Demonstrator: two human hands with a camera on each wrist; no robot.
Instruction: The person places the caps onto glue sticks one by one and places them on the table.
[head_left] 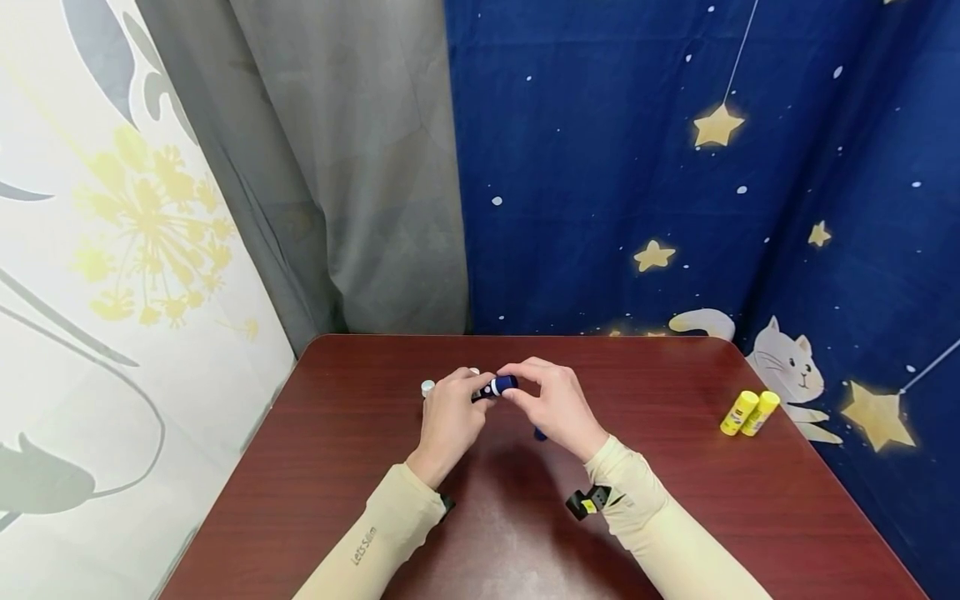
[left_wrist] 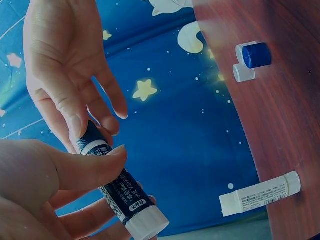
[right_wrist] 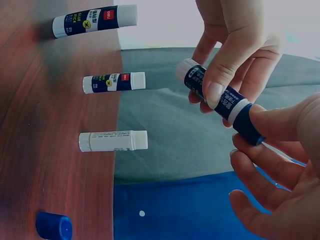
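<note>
Navy-labelled glue stick [left_wrist: 129,192], one: held clear of the bench [head_left: 285,467] between both hands. Left hand [head_left: 452,417]: thumb and fingers pinching the barrel. Right hand [head_left: 557,407]: thumb and fingertips pinching the blue cap [right_wrist: 246,126] at one end, remaining fingers loosely bent.

Step in hand, as judged: work at this cap; whether fitting or drawing off cannot be told. Next move seems to call for a steady barrel and force kept along its length.

Upright, beyond and left of the held stick: two Deli glue sticks [right_wrist: 114,83], one white-labelled stick [right_wrist: 113,141]. Right of it, nearer the wearer: loose cap [right_wrist: 54,226], blue. Well to its right: two yellow glue sticks [head_left: 740,412], side by side.

Obscured: from the head, hands cover most of the upright sticks and part of the loose cap. Whitish pieces [left_wrist: 245,73], two, beside the loose cap: probably caps, uncertain. Held stick's brand: not visible.
</note>
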